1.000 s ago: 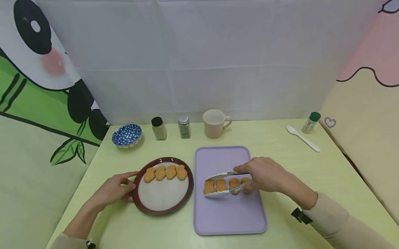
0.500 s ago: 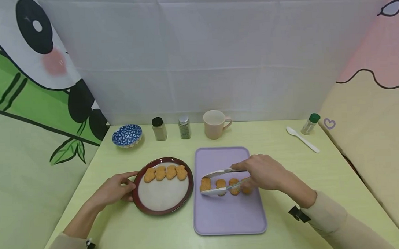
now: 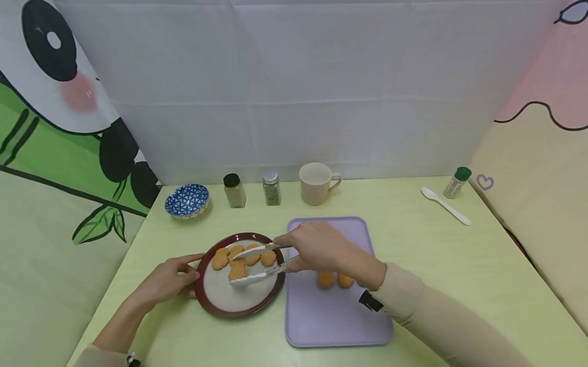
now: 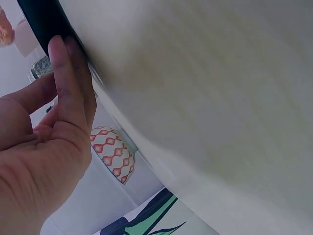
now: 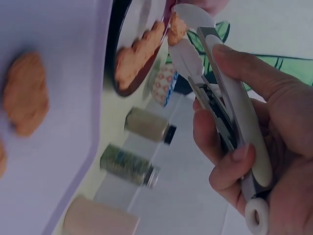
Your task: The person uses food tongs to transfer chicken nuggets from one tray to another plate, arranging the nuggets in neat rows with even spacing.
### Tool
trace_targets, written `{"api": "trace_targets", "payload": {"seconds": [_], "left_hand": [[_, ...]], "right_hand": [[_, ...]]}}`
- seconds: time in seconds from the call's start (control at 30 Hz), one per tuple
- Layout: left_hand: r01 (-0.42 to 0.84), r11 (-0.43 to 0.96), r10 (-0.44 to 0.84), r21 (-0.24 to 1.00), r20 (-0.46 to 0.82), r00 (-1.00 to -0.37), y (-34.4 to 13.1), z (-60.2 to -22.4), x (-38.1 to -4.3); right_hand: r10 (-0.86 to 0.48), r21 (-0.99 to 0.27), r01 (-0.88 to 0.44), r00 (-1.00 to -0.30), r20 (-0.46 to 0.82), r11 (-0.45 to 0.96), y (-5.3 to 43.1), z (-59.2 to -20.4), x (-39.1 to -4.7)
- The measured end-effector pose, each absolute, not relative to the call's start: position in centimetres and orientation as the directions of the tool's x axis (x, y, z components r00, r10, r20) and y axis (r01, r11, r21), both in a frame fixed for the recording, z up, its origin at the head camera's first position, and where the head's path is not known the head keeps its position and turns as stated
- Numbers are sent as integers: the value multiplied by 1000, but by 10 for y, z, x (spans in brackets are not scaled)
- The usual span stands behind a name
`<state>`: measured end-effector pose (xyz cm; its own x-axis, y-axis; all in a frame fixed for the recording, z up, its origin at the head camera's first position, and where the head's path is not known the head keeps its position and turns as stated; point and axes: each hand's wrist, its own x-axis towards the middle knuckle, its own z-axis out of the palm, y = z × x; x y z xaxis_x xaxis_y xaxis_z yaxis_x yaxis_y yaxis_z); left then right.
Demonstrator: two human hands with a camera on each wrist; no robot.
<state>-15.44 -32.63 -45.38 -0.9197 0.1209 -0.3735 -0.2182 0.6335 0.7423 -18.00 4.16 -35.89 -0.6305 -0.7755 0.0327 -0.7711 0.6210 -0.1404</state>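
1. Gripping the tongs (image 5: 239,112), your right hand (image 3: 315,246) has thumb and fingers curled round the handles, above the gap between plate and tray.
2. Your left hand (image 3: 166,280) lies against the plate's left rim, its fingers fairly straight and touching the edge rather than wrapped round it.
3. Look to the held piece (image 3: 237,269): it lies left of your right hand and slightly nearer you, between the tong tips, over the plate (image 3: 227,311). Its long axis seems to run near to far, crosswise to the tongs. Your left fingers are about as close, but your right hand has control. Whether the piece touches the plate, you cannot tell.
4. Half a second ago the tongs were over the purple tray (image 3: 338,325); now they reach across the plate's right rim. The plate and your left hand show no clear shift.
5. Just beyond the held piece sits the row of four pieces (image 3: 221,258), partly covered by the tongs. At least two more pieces (image 3: 326,279) show on the tray.
6. Farthest along the bench (image 3: 496,279) stand the blue bowl (image 3: 187,200), two jars (image 3: 235,193) and the mug (image 3: 316,187).
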Motion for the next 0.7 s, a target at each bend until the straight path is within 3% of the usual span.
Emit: {"api": "trace_targets", "payload": {"seconds": [0.33, 0.7], "left_hand": [[-198, 619, 143, 760, -357, -923, -325, -452, -153], [-196, 634, 131, 748, -353, -926, -324, -452, -151]], "right_hand": [[-797, -105, -794, -604, 21, 599, -11, -374, -175], [-782, -105, -779, -623, 9, 619, -22, -391, -172]]}}
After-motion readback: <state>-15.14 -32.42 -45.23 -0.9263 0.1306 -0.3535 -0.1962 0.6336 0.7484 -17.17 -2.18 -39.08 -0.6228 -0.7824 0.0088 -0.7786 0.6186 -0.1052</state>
